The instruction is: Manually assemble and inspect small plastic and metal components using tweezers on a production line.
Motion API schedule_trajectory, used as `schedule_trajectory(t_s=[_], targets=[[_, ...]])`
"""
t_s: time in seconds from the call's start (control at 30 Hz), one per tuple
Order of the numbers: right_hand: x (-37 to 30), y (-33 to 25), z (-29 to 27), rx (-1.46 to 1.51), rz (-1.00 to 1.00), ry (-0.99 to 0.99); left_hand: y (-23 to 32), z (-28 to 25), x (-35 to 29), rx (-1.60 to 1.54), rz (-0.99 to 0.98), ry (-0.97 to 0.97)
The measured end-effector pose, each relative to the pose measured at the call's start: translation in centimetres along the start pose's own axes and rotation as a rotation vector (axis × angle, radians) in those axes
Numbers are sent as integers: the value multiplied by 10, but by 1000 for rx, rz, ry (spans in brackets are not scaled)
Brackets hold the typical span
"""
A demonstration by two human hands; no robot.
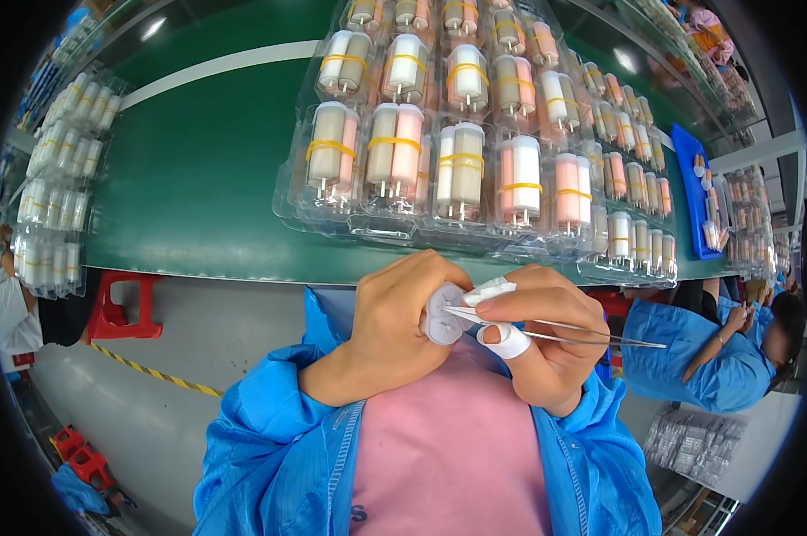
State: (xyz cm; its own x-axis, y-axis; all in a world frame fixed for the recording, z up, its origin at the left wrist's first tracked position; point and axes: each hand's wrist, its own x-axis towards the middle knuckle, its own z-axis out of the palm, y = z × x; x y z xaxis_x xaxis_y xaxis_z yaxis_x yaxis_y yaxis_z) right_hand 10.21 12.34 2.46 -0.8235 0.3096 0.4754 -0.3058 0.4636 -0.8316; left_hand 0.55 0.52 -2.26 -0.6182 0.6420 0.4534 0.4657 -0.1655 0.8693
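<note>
My left hand (401, 308) is closed around a small pale grey-white piece (445, 314) with a rounded, lobed end facing my right side. The rest of that piece is hidden in my fingers. In my right hand (551, 326) are metal tweezers (582, 334), pinched between thumb and fingers. Their tips reach the face of the pale piece; whether they grip anything there I cannot tell. White tape wraps my right thumb and a finger. Just beyond my hands stands a clear plastic tray (367, 219) with paired cylinders (394, 147) in grey, pink and white, banded in yellow, with metal pins below.
The green worktable (198, 179) runs across in front of me. More trays of cylinders stand at the far left (64, 170) and right. A blue bin (696, 196) lies at the right. A co-worker in a blue coat (698, 348) sits on my right. A red stool (126, 304) stands left.
</note>
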Motion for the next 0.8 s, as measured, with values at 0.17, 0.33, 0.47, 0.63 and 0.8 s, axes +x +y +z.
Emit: schedule_trajectory(t_s=[0.17, 0.33, 0.47, 0.63, 0.8], targets=[[-3, 1, 2, 3, 30, 46, 0, 1, 0, -9, -17, 4], [-3, -2, 2, 21, 84, 59, 0, 1, 0, -5, -5, -1], [-2, -2, 1, 9, 55, 39, 1, 2, -1, -13, -7, -4], [-2, -2, 2, -30, 14, 26, 0, 1, -2, 46, 16, -11], [-2, -2, 4, -59, -7, -6, -3, -1, -3, 114, 56, -26]])
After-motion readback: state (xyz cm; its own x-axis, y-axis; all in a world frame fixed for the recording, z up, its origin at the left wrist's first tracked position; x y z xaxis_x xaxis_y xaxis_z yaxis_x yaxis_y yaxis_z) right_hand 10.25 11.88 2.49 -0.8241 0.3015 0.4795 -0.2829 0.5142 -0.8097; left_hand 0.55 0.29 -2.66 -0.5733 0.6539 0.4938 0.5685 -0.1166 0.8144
